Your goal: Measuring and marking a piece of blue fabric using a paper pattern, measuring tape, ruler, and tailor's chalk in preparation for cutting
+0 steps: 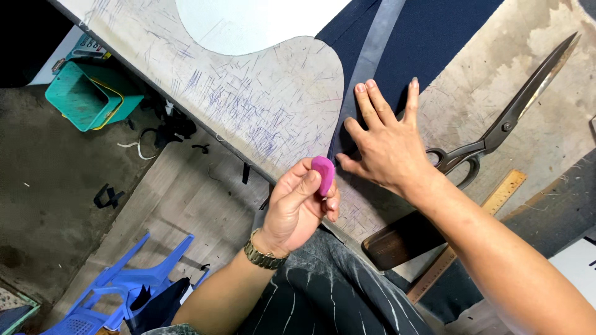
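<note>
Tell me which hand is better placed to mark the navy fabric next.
Left, probably. The left hand already pinches the pink chalk just beside the navy fabric, while the right hand lies flat on it, fingers spread.

Bare forearms, a metal wristwatch on the left wrist, dark streaked trousers.

Bright even light, soft shadows, sharp focus, dim floor, wide-angle bending at edges
</note>
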